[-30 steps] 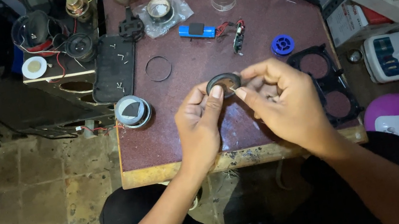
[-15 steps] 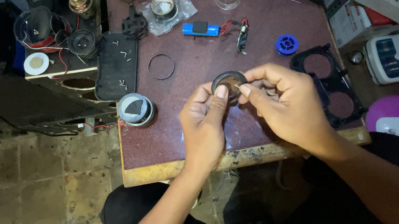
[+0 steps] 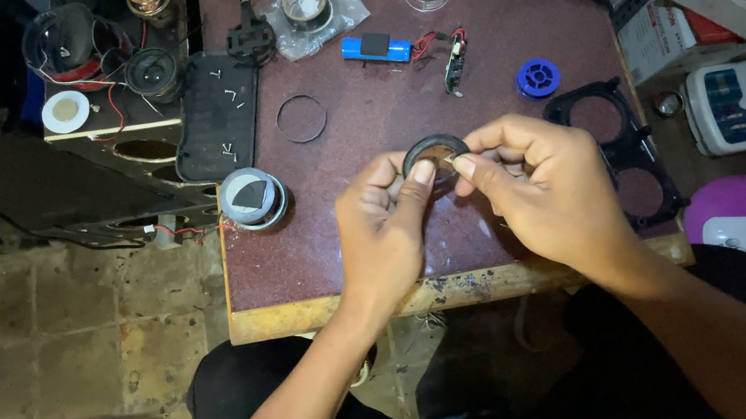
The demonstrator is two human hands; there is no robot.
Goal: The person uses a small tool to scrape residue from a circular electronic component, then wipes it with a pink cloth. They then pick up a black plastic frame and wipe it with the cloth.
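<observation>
We look down on a cluttered maroon worktable (image 3: 377, 238) — loose rings, a blue battery (image 3: 376, 47), a blue spool (image 3: 538, 77) and a black two-hole frame (image 3: 617, 158) scattered across it. Above its near half, both hands meet on a small round black speaker ring (image 3: 435, 153). Our left hand (image 3: 383, 232) pinches its near-left rim, thumb on the front edge — our right hand (image 3: 542, 184) pinches the right rim with thumb and forefinger. The ring sits between the fingertips, lifted clear of the table, open face up and tilted slightly toward us, equally near to both hands.
</observation>
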